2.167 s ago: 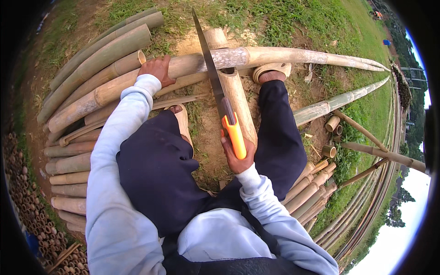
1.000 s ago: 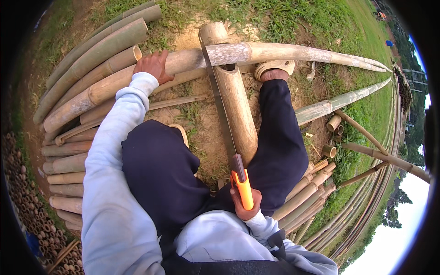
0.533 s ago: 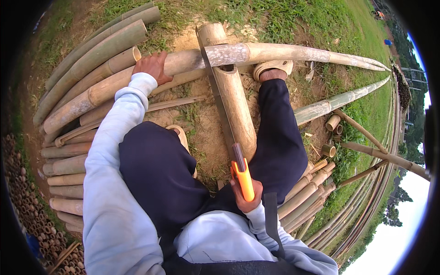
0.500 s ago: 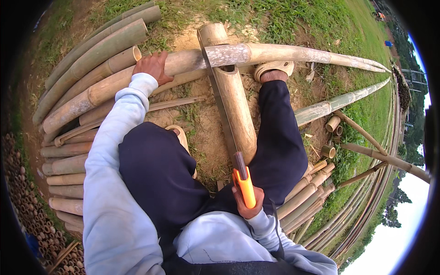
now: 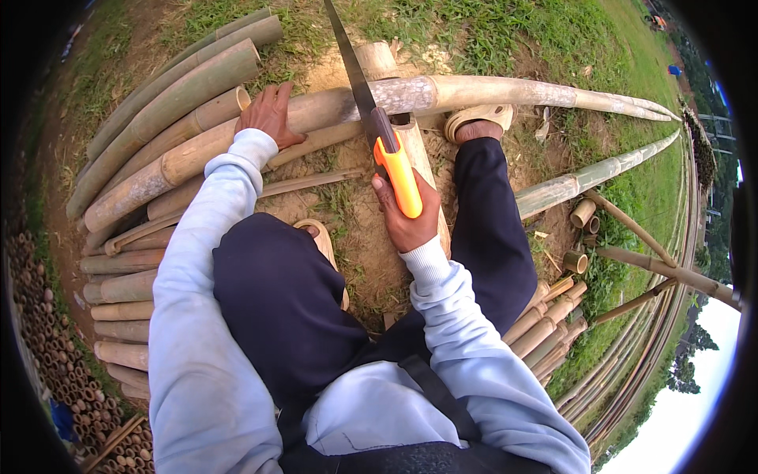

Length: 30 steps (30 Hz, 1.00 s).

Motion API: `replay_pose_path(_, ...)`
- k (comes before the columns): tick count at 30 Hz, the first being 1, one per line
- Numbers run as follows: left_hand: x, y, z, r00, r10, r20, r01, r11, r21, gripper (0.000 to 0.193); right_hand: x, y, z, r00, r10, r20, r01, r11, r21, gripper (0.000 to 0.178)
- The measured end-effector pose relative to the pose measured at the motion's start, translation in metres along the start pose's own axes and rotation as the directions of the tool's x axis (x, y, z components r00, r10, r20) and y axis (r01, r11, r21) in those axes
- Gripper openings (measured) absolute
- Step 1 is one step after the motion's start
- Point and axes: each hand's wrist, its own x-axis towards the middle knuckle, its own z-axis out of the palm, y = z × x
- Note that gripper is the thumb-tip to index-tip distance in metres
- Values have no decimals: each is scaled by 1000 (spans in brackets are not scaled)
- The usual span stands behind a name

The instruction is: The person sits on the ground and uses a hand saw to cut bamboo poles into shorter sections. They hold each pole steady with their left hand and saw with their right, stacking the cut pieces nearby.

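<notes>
A long bamboo pole (image 5: 482, 92) lies across in front of me, over a thick bamboo log (image 5: 375, 58) that runs away between my feet. My left hand (image 5: 268, 118) grips the pole from above, left of the log, thumb pointing right. In my right hand (image 5: 414, 220) is the orange handle of a hand saw (image 5: 404, 178), fingers wrapped round it. The saw's dark blade crosses the pole near the log and points away from me, its tip at the picture's upper edge. Whether the teeth are in a cut cannot be made out.
Several cut bamboo lengths (image 5: 178, 99) lie stacked at the left, with more (image 5: 122, 310) below them. Short bamboo pieces (image 5: 583, 212) and crossed poles (image 5: 671, 272) are at the right. My sandalled foot (image 5: 480, 122) stands close to the pole. Grass (image 5: 545, 35) borders the bare soil.
My right hand has pushed the saw forward, away from me, so its handle is now close to the pole. The left hand stays on the pole.
</notes>
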Motion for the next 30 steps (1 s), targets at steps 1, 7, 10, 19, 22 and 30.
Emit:
replay_pose_path(1, -1, -2, 5, 998, 16, -59, -15, 1000, 20, 84, 1, 2, 1, 998, 61, 31, -62, 998, 24, 22)
replay_pose_path(7, 8, 3, -13, 951, -109, 290, 82, 991, 101, 85, -95, 0, -35, 969, 244, 39, -242, 969, -56, 17)
replay_pose_path(10, 3, 0, -8, 965, -107, 238, 83, 991, 109, 82, -191, -27, -86, 959, 272, 82, -253, 950, -184, 28)
replay_pose_path(19, 16, 15, -22, 939, -114, 324, 67, 986, 153, 73, 3, -10, -10, 989, 95, 109, -91, 995, -43, 21)
replay_pose_path(22, 6, -1, -11, 971, -56, 231, 27, 991, 128, 71, -65, -1, -35, 986, 93, 138, -66, 979, -192, 14)
replay_pose_path(30, 16, 3, -6, 964, 8, 267, -57, 983, 176, 74, -93, -15, -56, 985, 151, 88, -136, 977, -163, 21)
